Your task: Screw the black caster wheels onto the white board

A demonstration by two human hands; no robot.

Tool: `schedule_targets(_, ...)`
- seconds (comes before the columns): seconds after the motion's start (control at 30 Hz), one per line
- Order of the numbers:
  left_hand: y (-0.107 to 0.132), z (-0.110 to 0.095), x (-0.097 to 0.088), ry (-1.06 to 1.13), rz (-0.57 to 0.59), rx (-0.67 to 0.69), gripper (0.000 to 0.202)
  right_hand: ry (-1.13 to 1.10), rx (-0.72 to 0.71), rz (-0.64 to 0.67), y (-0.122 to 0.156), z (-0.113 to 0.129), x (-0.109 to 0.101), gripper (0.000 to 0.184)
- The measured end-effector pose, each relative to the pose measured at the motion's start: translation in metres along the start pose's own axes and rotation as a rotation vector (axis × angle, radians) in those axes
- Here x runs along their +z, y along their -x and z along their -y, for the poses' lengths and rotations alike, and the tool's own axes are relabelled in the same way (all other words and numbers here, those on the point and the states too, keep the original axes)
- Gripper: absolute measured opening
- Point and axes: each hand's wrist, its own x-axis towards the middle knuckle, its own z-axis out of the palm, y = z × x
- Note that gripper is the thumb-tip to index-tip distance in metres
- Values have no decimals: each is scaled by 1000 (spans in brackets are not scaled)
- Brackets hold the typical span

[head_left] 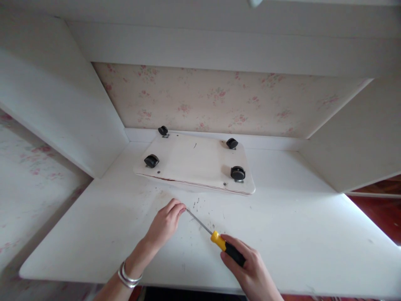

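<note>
My right hand (250, 269) is wrapped round the yellow-and-black handle of a screwdriver (219, 240), whose thin metal shaft points up and left over the white desk (297, 234). My left hand (166, 221), with silver bangles on the wrist, is pinched at the shaft's tip; whether it holds a screw is too small to make out. Behind them a white board (194, 163) lies flat with black caster wheels (237, 173) at its corners, facing up.
Small dark specks (197, 205) are scattered on the desk near the tip. White side panels (62, 113) rise left and right, a shelf runs overhead, and floral wallpaper (219, 98) backs the recess. Reddish floor (382, 209) shows at the right.
</note>
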Motion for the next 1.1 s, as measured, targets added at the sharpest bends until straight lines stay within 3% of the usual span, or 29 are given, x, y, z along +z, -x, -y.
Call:
schedule_targets(0.13,0,-2,1,-14,7,6,16,16,-4,26,-1,1,0,37)
schedule_targets(0.4,1,-2,2,-20,31,22,17,-26,-37,-102,0,-1,6,37)
schedule_targets(1.1,3,-2,4,-81,30,21,15,-5,-43,-66,0,-3,4,37)
